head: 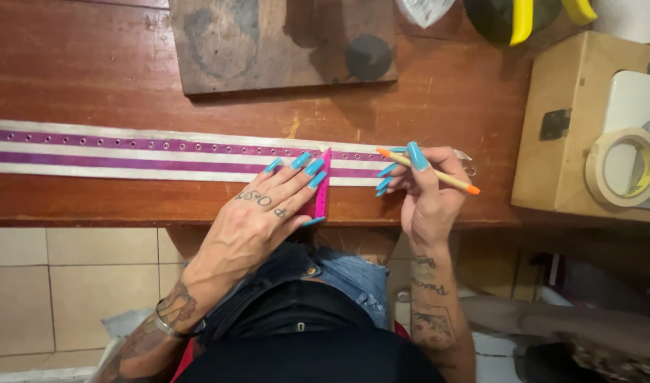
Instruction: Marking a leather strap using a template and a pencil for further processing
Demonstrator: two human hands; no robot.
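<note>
My wooden worktop (91,78) carries everything, and its near edge cuts off my lap below. The white strip with two purple bands (126,150) lies lengthwise across it; its left end leaves the picture, and its right end is hidden behind my hands. Beyond the strip lies a dark stained board (282,42), cut off at the top. Right of the strip stands a pale wooden box (552,163) with a roll of tape (625,167) on it, partly out of view.

My left hand (264,213) rests flat, fingers spread, pressing the pink ruler (323,188) crosswise on the strip; the ruler's near end is covered.

My right hand (428,188), just right of the ruler, is closed on an orange-tipped pencil (428,170) above the strip.
</note>
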